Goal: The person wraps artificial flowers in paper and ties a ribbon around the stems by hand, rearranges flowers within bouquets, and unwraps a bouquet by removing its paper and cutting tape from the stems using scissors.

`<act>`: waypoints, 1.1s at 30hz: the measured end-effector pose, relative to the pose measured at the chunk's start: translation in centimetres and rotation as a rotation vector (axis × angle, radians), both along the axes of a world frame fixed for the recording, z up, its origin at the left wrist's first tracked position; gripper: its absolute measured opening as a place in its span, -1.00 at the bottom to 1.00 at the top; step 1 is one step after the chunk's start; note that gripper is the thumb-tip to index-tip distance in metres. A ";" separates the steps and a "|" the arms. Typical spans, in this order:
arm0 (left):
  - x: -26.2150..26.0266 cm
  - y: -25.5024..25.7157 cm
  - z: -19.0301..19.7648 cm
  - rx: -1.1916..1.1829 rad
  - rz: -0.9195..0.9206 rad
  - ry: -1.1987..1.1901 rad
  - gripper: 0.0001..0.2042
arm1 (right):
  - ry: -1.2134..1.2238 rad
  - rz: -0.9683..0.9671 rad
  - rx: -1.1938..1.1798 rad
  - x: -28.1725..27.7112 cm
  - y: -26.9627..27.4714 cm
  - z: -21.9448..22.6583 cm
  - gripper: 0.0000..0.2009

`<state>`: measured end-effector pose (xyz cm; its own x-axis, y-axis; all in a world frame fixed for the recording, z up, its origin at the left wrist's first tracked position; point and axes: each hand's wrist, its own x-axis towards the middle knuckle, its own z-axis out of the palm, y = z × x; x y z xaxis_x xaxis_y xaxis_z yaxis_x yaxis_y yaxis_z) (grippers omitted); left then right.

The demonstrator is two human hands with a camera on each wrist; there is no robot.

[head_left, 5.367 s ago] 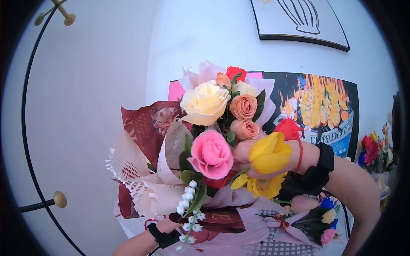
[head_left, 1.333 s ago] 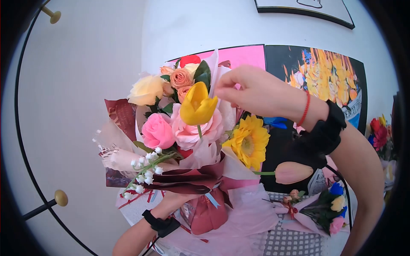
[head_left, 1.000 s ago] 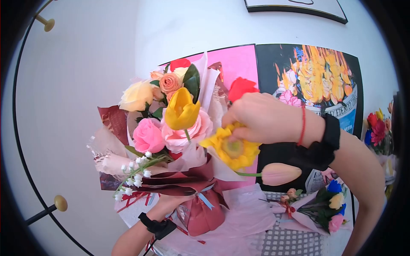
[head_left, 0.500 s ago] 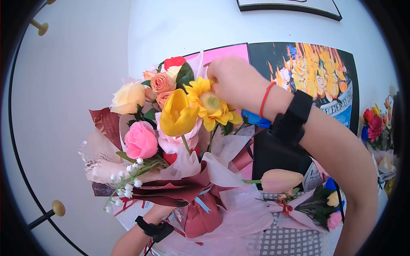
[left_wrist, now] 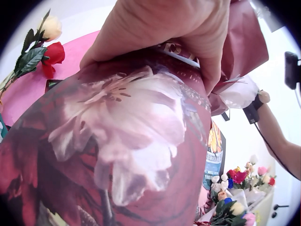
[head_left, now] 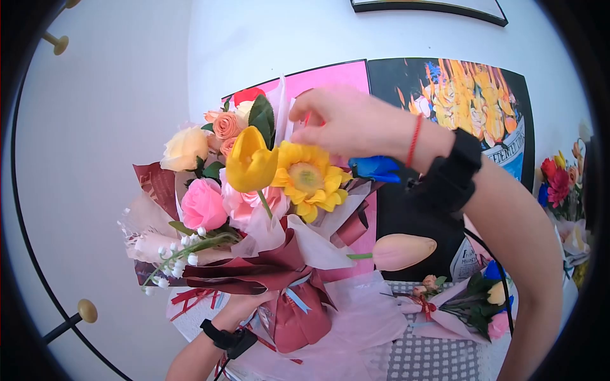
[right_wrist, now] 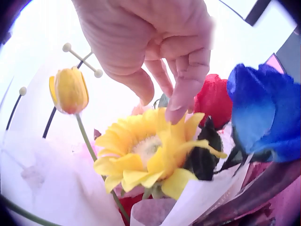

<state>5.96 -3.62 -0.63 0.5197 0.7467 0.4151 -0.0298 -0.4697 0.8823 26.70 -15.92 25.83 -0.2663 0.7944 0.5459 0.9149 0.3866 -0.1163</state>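
A bouquet in dark red and pale pink wrapping [head_left: 295,320] stands in front of me. My left hand [left_wrist: 160,28] grips its gathered neck; in the head view this left hand [head_left: 253,305] is partly hidden under the wrapping. A yellow sunflower [head_left: 306,178] faces out beside a yellow tulip [head_left: 251,160]. My right hand [head_left: 356,124] hovers over the sunflower, thumb and fingers apart; in the right wrist view a fingertip [right_wrist: 176,113] is right at a petal. Pink roses [head_left: 203,204], peach roses [head_left: 225,126] and a blue rose [right_wrist: 258,110] surround them.
A pale pink tulip [head_left: 405,252] sticks out to the right on its stem, and lily of the valley [head_left: 178,254] hangs left. A small bouquet [head_left: 467,308] lies on the table's checked cloth [head_left: 432,362]. Boards [head_left: 457,114] lean on the wall; a black rack [head_left: 25,209] stands left.
My right hand left the yellow tulip, took the sunflower, moved it leftward beside the tulip, and has now loosened its fingers. The bouquet shifted left in view; my left hand keeps its grip.
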 end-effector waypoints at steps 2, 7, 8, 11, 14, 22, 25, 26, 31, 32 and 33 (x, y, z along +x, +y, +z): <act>-0.1 -0.2 0.0 -0.009 0.020 -0.019 -0.55 | -0.120 0.107 0.344 1.4 -0.2 0.2 -0.70; 0.3 -0.6 0.2 -0.001 -0.002 -0.070 -0.64 | -0.246 -0.148 0.470 3.4 -1.3 0.3 -0.69; 0.5 -0.7 0.3 0.030 0.016 -0.117 -0.73 | -0.237 -0.266 0.450 3.5 -1.5 0.1 -0.68; 0.6 -0.6 0.1 -0.001 0.027 -0.136 -0.69 | -0.203 -0.222 0.382 3.6 -1.0 -0.8 -0.70; 0.8 -1.2 0.7 -0.072 0.027 -0.153 -0.66 | -0.126 0.003 0.476 4.0 0.5 -0.7 -0.72; 0.5 -0.9 0.3 -0.081 0.025 -0.156 -0.66 | -0.055 0.187 0.469 1.3 3.1 -0.4 -0.75; 0.3 -0.6 0.1 -0.086 0.025 -0.129 -0.69 | 0.101 0.163 0.443 1.0 2.3 -0.5 -0.78; 0.2 -0.5 0.1 -0.086 0.027 -0.110 -0.70 | 0.100 0.165 0.443 0.9 2.3 -0.4 -0.78; -0.2 0.4 -0.3 -0.013 -0.011 0.000 -0.61 | -0.102 0.061 0.605 1.0 2.6 -1.1 -0.79; 0.0 0.3 -0.5 -0.030 0.023 0.006 -0.60 | -0.107 0.077 0.605 1.1 2.5 -0.9 -0.79; 0.2 -1.1 0.7 -0.067 0.046 0.040 -0.57 | -0.154 0.015 0.719 1.1 2.1 -0.6 -0.80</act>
<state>6.11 -4.71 0.07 0.4995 0.7957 0.3427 0.0267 -0.4095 0.9119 27.81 -13.83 25.23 -0.3906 0.2497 0.8861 0.8942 0.3317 0.3007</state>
